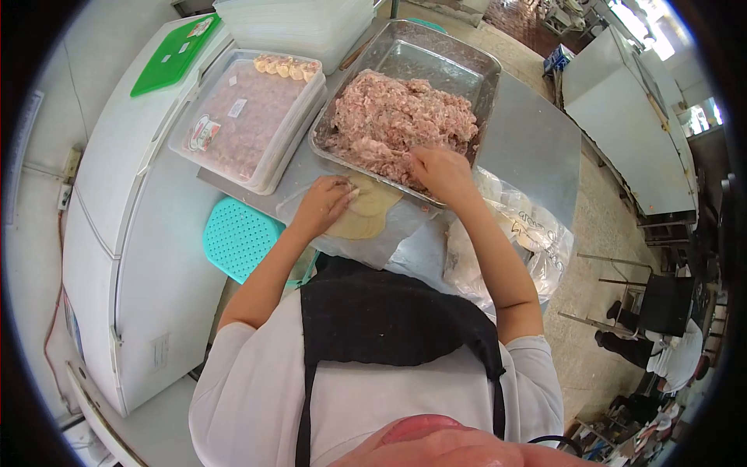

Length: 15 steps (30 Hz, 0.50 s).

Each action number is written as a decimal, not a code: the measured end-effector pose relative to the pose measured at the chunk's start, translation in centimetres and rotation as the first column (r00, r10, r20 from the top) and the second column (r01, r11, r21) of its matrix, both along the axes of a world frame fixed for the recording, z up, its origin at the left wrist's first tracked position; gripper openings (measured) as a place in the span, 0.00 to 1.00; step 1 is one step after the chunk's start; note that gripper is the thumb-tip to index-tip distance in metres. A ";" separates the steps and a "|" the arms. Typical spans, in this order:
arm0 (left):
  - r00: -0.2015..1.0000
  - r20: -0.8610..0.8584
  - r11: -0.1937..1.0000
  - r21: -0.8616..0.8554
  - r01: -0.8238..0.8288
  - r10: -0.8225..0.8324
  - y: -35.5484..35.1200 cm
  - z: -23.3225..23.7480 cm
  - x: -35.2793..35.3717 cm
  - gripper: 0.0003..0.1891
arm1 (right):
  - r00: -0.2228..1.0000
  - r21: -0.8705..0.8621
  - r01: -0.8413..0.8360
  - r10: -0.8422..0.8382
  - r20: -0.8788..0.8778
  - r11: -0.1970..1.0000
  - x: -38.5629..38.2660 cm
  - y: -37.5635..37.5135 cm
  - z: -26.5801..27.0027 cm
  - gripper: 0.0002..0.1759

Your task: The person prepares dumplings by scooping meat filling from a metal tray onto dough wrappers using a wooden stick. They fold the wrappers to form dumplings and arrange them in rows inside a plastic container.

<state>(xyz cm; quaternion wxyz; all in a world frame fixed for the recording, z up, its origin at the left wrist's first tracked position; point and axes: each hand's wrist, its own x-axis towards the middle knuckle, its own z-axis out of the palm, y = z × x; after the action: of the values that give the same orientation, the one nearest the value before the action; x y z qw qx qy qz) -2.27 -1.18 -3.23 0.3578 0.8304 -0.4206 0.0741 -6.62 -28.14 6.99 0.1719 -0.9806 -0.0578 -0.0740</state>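
Observation:
A deep metal tray (489, 86) holds a large mound of pink ground meat (397, 109) flecked with green bits. My right hand (442, 173) reaches over the tray's near rim, its fingers curled into the edge of the meat. Just left of it, round pale-yellow dough wrappers (362, 218) lie overlapping on a clear plastic sheet (401, 226). My left hand (323, 204) is at their left edge, fingers closed on a wrapper, and part of the wrapper is hidden beneath the hand.
A lidded plastic box (249, 117) with filled pieces stands left of the tray, near stacked clear containers (292, 27). On the right lies a plastic bag (513, 233) of pale contents. A turquoise stool (241, 237) is below the table's left edge, beside a white freezer (148, 272).

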 end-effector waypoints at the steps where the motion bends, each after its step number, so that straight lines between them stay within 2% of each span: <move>1: 1.000 -0.002 1.000 0.002 -0.004 0.004 -0.1 0.3 -0.8 0.10 | 0.999 -0.073 -0.025 0.027 0.032 0.997 0.0 -0.1 0.4 0.17; 2: 0.996 -0.069 0.997 0.040 0.066 -0.063 -0.1 0.5 -1.9 0.10 | 0.999 -0.071 -0.027 0.030 0.032 0.997 0.0 0.2 0.1 0.17; 3: 0.982 -0.139 0.987 0.075 0.141 -0.130 0.0 0.8 -2.8 0.09 | 0.997 -0.108 -0.020 0.012 -0.076 0.994 -0.1 0.9 -0.4 0.17; 4: 0.981 -0.139 0.986 0.081 0.146 -0.134 0.3 0.4 -3.2 0.09 | 0.983 -0.144 -0.013 -0.014 -0.182 0.989 -0.4 1.5 -1.1 0.17; 5: 0.987 -0.092 0.991 0.030 0.133 -0.130 0.6 -0.4 -3.2 0.10 | 0.984 -0.140 -0.005 -0.020 -0.176 0.990 -0.8 1.6 -2.1 0.17; 7: 0.991 -0.035 0.991 -0.025 0.130 -0.130 0.8 -1.1 -2.1 0.11 | 1.000 0.064 -0.007 0.008 -0.016 0.998 -1.1 2.0 -3.2 0.17; 8: 0.991 -0.021 0.991 -0.026 0.134 -0.135 0.7 -1.6 -1.3 0.11 | 1.000 0.058 -0.004 0.005 -0.013 0.998 -0.6 1.8 -3.5 0.17; 10: 0.990 -0.014 0.990 -0.035 0.137 -0.138 0.5 -1.5 0.1 0.11 | 0.990 0.285 -0.049 0.085 -0.115 0.957 0.7 2.2 -2.2 0.18; 11: 0.980 -0.114 0.985 -0.063 0.158 -0.164 0.4 -1.4 1.2 0.10 | 0.989 0.279 -0.045 0.081 -0.120 0.959 1.5 2.5 -1.5 0.18; 12: 0.958 -0.212 0.980 -0.093 0.177 -0.193 0.3 -1.0 1.7 0.09 | 0.996 0.198 -0.045 0.058 -0.061 0.979 2.6 3.0 -0.7 0.17; 13: 0.956 -0.215 0.979 -0.100 0.180 -0.198 0.4 0.8 1.7 0.09 | 0.999 0.115 -0.040 0.040 0.000 0.993 3.6 3.4 0.0 0.16; 14: 0.942 -0.296 0.985 0.013 0.170 -0.159 0.6 2.9 1.9 0.09 | 0.999 0.110 -0.036 0.037 -0.004 0.993 4.9 3.9 0.6 0.16; 15: 0.922 -0.370 0.977 0.129 0.169 -0.111 0.8 4.1 2.0 0.10 | 1.000 -0.138 -0.023 0.022 -0.005 0.990 6.2 4.5 1.0 0.14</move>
<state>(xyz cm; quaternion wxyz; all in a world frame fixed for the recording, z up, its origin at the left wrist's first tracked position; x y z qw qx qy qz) -0.26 -0.39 0.90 0.3663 0.8232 -0.4107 -0.1392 -0.42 -23.64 8.03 0.1048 -0.9896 -0.0736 -0.0659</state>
